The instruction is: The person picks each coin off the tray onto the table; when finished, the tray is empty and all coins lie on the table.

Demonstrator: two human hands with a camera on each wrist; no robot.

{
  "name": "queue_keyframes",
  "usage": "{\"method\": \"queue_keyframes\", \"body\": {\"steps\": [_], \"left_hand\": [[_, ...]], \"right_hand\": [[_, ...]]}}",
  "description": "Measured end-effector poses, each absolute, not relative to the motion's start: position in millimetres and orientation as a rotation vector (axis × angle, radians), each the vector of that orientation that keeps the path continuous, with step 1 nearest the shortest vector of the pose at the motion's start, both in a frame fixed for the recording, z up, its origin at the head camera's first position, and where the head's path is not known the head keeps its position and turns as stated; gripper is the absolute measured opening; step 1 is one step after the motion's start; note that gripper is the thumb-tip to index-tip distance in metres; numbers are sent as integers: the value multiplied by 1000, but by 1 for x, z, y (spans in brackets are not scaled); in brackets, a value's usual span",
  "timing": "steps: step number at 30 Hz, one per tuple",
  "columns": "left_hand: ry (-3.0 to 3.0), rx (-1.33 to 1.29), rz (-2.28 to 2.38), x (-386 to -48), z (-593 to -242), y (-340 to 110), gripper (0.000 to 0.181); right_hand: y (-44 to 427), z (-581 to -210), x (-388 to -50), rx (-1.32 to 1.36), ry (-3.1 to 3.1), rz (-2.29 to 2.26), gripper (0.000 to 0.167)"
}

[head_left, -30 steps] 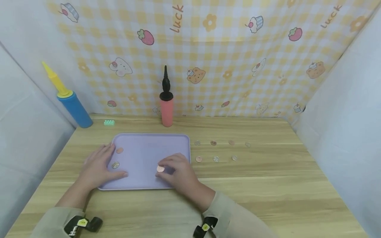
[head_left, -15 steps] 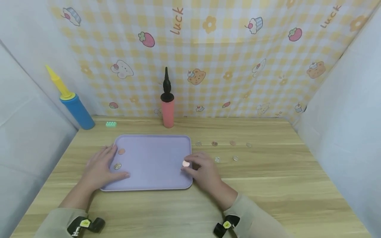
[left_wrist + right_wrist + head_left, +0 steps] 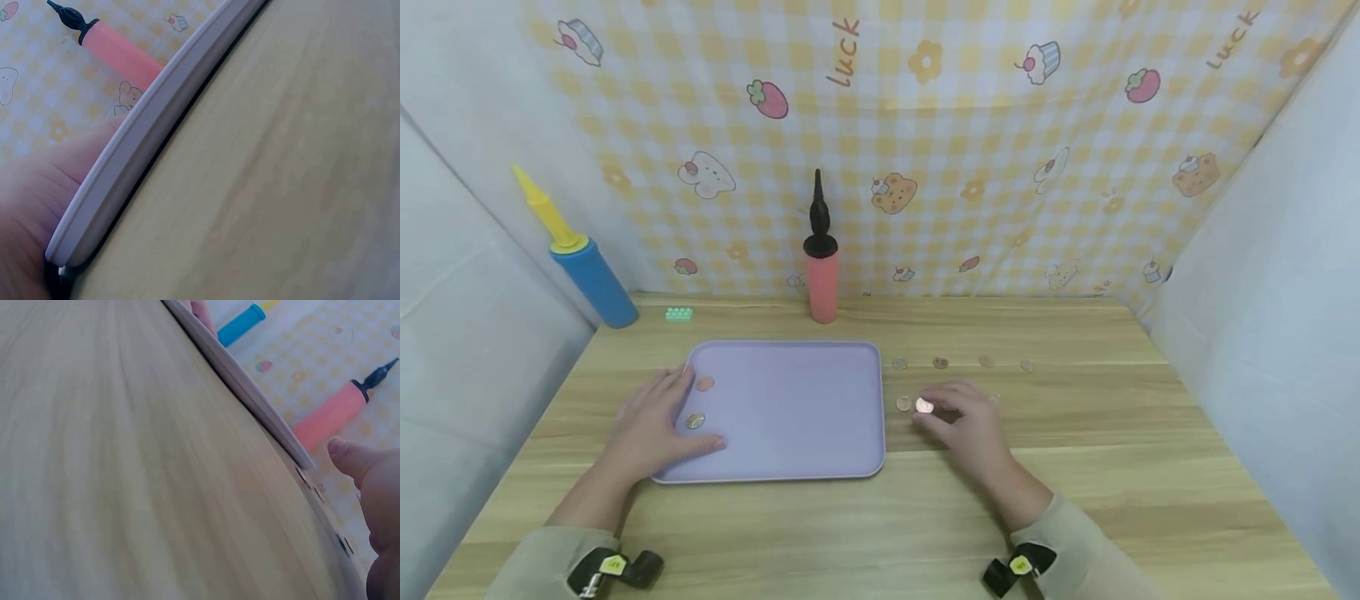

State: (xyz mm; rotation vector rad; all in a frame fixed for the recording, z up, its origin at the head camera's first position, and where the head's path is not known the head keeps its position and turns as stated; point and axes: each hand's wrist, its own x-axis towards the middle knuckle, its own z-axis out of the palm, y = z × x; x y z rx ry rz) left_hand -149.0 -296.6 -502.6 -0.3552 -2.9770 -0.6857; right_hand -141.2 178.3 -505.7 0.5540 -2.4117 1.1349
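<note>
Tray (image 3: 790,408) holds two coins (image 3: 704,383), left hand (image 3: 650,423) straight-fingered at its edge; right hand (image 3: 973,429) pinches another coin (image 3: 924,406), loose coins (image 3: 941,363) remaining right.

I read this as a small makeshift rec. booth: yellow-checked cartoon cloth (image 3: 880,125) hung across top of frame, plain white sheets (image 3: 460,250) closing off L & R edges, wood-grain tabletop (image 3: 925,517) filling the lower half, plus strapped-on wrist cams (image 3: 643,569) at btm.
</note>
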Motion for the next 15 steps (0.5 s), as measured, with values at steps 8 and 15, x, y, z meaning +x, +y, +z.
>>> {"method": "queue_keyframes", "body": {"steps": [8, 15], "left_hand": [[-2989, -365, -697, -151, -503, -295, 132], [-2988, -350, -685, -152, -505, -298, 133]], "right_hand": [[220, -510, -138, 477, -2367, 1036, 32], [250, -509, -135, 406, -2366, 944, 33]]}}
